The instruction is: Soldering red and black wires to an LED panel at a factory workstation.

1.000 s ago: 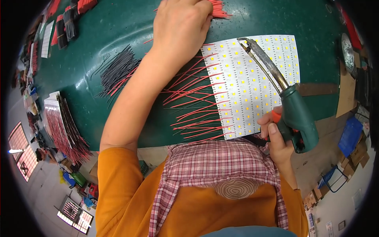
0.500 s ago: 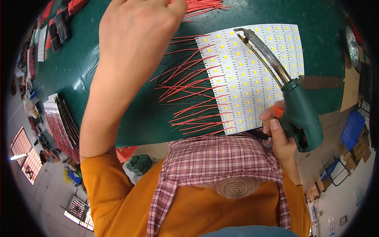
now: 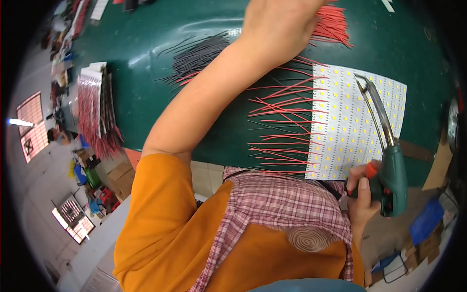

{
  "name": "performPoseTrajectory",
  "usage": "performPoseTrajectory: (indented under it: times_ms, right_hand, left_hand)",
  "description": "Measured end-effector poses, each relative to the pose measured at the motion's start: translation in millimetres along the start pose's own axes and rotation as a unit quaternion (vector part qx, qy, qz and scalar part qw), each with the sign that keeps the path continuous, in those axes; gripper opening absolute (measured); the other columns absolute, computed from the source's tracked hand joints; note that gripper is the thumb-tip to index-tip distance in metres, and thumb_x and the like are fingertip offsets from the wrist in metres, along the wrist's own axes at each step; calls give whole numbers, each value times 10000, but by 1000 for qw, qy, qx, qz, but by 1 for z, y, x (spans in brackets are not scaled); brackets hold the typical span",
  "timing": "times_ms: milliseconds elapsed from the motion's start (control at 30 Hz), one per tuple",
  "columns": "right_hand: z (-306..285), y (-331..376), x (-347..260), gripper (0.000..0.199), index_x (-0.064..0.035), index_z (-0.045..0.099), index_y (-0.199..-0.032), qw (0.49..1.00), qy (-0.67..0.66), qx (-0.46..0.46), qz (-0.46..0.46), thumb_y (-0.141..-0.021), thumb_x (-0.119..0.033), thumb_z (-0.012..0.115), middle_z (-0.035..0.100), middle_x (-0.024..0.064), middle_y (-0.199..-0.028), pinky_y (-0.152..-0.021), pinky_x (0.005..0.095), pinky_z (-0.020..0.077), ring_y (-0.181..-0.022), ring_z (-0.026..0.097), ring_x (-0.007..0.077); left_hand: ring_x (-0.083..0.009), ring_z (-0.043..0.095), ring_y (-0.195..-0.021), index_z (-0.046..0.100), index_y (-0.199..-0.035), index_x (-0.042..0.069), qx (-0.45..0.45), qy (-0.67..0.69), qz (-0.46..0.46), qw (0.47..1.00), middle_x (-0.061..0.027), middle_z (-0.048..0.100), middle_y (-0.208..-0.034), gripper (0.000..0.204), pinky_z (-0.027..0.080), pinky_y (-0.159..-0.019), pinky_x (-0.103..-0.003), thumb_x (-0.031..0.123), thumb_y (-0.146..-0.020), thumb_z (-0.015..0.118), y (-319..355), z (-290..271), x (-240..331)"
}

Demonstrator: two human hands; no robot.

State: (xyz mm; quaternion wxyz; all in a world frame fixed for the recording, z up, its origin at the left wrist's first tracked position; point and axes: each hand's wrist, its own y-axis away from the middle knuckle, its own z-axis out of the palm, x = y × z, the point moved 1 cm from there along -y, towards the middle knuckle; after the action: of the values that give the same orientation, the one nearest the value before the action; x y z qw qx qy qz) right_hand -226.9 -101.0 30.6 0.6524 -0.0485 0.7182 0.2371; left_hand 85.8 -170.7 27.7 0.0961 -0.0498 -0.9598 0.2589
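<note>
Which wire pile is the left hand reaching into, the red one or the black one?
The loose red wire pile at the far edge: the left hand is on it. The black wire pile lies apart, further left.

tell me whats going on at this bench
A person sits at a green work table. Their right hand grips a green soldering gun, its curved metal tip over a white LED panel that has red wires fanning off its left edge. Their left hand reaches up the table to a loose bundle of red wires. A pile of black wires lies nearby, and a stack of wired panels sits at the far left.
</note>
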Motion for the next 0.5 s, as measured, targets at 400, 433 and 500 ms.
performPoseTrajectory:
  times_ms: [400,433,500]
  right_hand:
    - [-1,-4,16,372,30,445,-1226,999,-35,-1,-41,-879,-63,538,608,114,-864,-541,265,422,-593,480,115]
    - [-1,-2,17,369,32,449,-1225,998,-36,-3,-47,-878,-57,538,609,116,-865,-547,265,426,-595,483,115]
    - [2,5,20,366,35,456,-1227,998,-37,2,-48,-880,-48,538,612,122,-862,-559,267,434,-601,491,116]
  left_hand:
    - [-319,554,-922,671,-1045,46,-150,-52,-204,966,-112,629,-917,243,461,-812,-396,110,-813,636,105,-64,-62]
    - [-310,553,-913,685,-1013,59,-152,-75,-188,967,-105,632,-903,218,464,-798,-394,112,-807,640,104,-62,-63]
    - [-301,553,-903,699,-981,73,-155,-95,-169,969,-98,634,-889,194,466,-783,-393,115,-801,643,105,-60,-65]
